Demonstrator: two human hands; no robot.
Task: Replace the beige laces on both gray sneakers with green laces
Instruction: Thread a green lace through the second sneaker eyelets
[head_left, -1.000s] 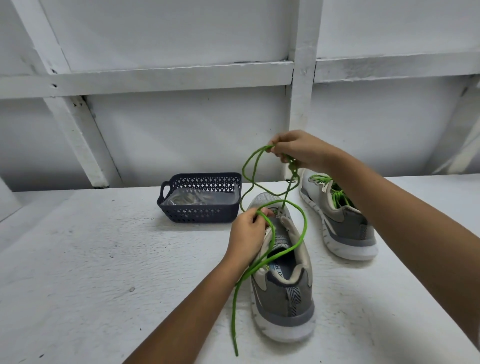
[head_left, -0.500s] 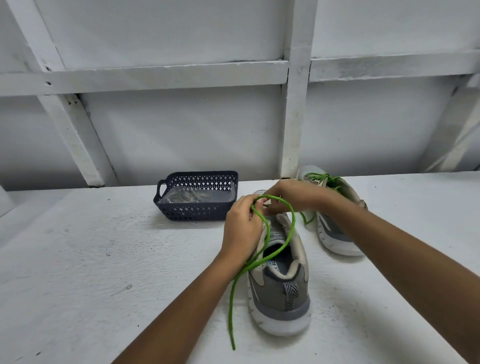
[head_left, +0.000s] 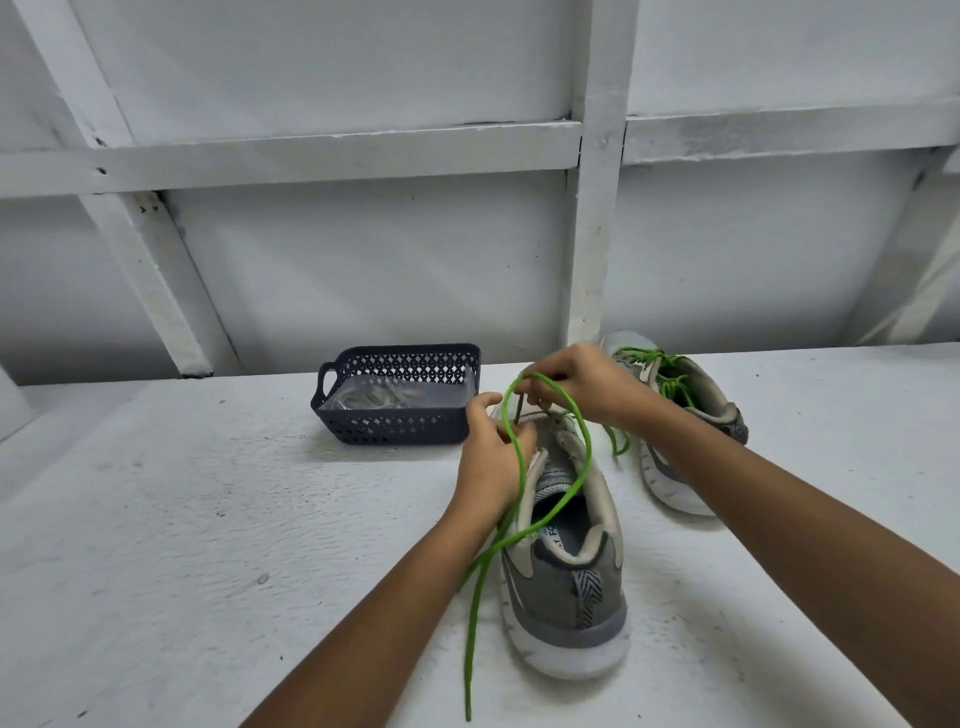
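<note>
A gray sneaker (head_left: 566, 587) stands heel toward me on the white table. A green lace (head_left: 582, 457) loops over its opening, and one end trails down past the left side of the heel. My left hand (head_left: 491, 460) grips the sneaker's left eyelet edge near the toe. My right hand (head_left: 576, 384) pinches the green lace just above the front eyelets. A second gray sneaker (head_left: 685, 441) lies behind and to the right, laced in green.
A dark blue plastic basket (head_left: 395, 421) sits left of the sneakers with pale laces inside. A white wall with white wooden beams (head_left: 597, 234) rises right behind the table. Bare tabletop (head_left: 182, 519) lies to the left.
My right hand came down from high above the sneaker to its front eyelets, bringing the lace loop with it. My left hand stayed on the sneaker.
</note>
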